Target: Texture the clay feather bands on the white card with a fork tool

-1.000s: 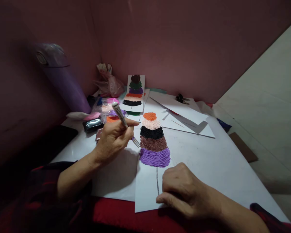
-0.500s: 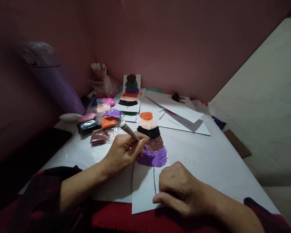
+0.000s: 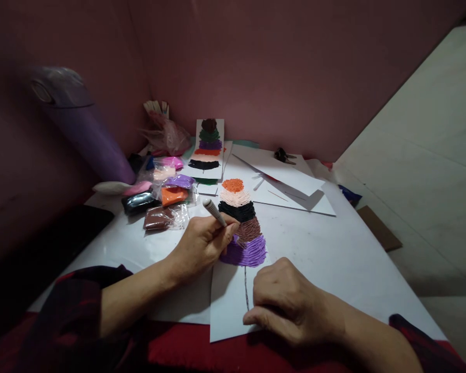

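My left hand [image 3: 204, 239] is closed in a pinch round a pen-like tool [image 3: 214, 212] with a pale, ribbed handle. Its tip is hidden behind the fingers, at the left edge of the brown and purple bands. Under it lies a white sheet [image 3: 227, 305] with a tree-like shape built from textured, clay-like bands: orange [image 3: 232, 185], pale pink [image 3: 235, 198], black [image 3: 237, 211], brown [image 3: 250, 229] and purple [image 3: 246, 254]. A dark drawn line [image 3: 246, 290] runs down below the purple. My right hand [image 3: 287, 303] rests curled on the sheet's lower right; its palm is hidden, so I cannot see whether it holds anything.
Packets of coloured clay, among them a brown packet [image 3: 159, 218] and an orange packet [image 3: 174, 196], lie at left. Behind them leans a purple bottle [image 3: 89, 132]. A similar banded picture [image 3: 209, 172] stands at the back. Folded white paper [image 3: 283, 171] and keys [image 3: 281, 154] lie back right.
My left hand has shifted slightly, and the tool's handle now stands steeper, its top end further right. My right hand stays in place on the sheet.
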Tool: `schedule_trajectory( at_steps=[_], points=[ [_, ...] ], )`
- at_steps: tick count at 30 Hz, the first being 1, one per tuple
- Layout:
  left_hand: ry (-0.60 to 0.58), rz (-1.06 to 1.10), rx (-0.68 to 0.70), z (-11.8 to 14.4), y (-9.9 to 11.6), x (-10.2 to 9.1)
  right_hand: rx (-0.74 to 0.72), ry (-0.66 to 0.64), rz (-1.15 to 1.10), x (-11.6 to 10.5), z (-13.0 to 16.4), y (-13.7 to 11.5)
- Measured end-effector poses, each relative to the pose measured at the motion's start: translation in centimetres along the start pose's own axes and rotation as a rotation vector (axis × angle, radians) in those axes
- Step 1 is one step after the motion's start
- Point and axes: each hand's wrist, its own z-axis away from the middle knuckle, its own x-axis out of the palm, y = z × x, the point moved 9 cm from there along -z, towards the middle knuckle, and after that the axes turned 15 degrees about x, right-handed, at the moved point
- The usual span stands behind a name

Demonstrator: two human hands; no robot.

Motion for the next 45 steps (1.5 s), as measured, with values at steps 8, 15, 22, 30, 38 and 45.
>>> schedule_trajectory(
  at_steps=[8,15,22,30,38,45],
  points=[
    [-0.002,-0.054,-0.004,-0.4,-0.1,-0.9,-0.003,-0.01,-0.027,0.1,0.1,0.1],
    [-0.032,-0.034,-0.05,-0.5,-0.8,-1.5,0.042,-0.052,0.036,0.5,0.3,0.4],
    [-0.069,-0.052,-0.091,-0.8,-1.0,-2.2,0.049,-0.036,0.016,0.4,0.3,0.4],
    [-0.045,0.057,-0.179,-0.6,-1.5,-2.8,0.055,-0.051,0.017,0.5,0.3,0.5],
    [-0.038,0.066,-0.165,-0.7,-1.6,-3.1,0.057,-0.045,0.013,0.5,0.4,0.6],
    [-0.046,0.051,-0.138,-0.8,-1.3,-3.1,0.061,-0.042,-0.005,0.5,0.4,0.7]
  ],
)
